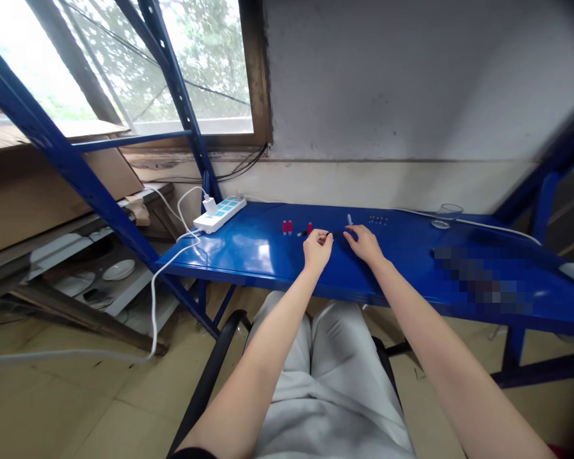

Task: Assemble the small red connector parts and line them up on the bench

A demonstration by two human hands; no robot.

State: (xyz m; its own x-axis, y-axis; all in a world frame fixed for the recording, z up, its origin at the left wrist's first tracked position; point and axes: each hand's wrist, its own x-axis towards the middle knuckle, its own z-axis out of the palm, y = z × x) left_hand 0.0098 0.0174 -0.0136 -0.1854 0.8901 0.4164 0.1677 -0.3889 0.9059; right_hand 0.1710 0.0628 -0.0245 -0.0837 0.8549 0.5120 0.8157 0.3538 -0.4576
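My left hand (pixel 318 250) is over the blue table with its fingers pinched together. Something small and dark shows at the fingertips, too small to name. To its right, my right hand (pixel 364 245) rests low over the tabletop, fingers stretched forward and thumb apart. A small pale tube-like piece (pixel 349 219) stands just beyond its fingertips. Behind my left hand is a small red cylinder (pixel 310 227), with a small dark piece (pixel 301 234) beside it. Farther left, two more red cylinders (pixel 287 227) stand side by side. Several tiny metallic pieces (pixel 378 220) form a group behind my right hand.
A white power strip (pixel 220 214) with a plugged-in charger sits at the table's left end, its cable hanging over the edge. A clear glass (pixel 446 216) stands at the back right. A blurred dark object (pixel 483 280) lies nearer. Blue rack posts (pixel 182 102) flank the table (pixel 406 280).
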